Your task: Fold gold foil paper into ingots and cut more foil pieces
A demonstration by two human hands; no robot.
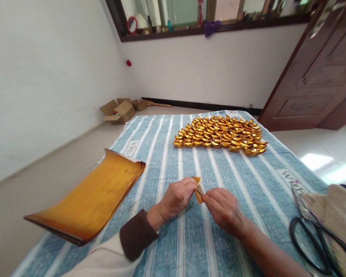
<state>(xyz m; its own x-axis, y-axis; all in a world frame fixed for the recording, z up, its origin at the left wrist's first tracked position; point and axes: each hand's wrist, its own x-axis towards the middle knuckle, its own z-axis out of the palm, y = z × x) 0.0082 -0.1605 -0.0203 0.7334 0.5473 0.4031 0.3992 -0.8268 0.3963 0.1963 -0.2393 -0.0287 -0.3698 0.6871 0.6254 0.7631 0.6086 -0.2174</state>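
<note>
A small piece of folded gold paper (pixel 199 192) is held over the middle of the table between my two hands. My left hand (pixel 177 195) pinches its upper left side. On its lower right edge, the fingers of my right hand (pixel 222 207) are closed. The paper's pale inner side shows between its folded walls. Beyond my hands, many folded gold paper ingots (pixel 219 132) stand in close rows. To the left lies a stack of gold paper sheets (pixel 89 192), curling up at its ends.
A blue and white striped cloth (pixel 155 154) covers the table. Black-handled scissors (pixel 314 227) lie at the right edge, beside a beige cloth (pixel 340 215). Open cardboard boxes (pixel 122 110) sit on the floor behind. A wooden door (pixel 311 77) stands at the right.
</note>
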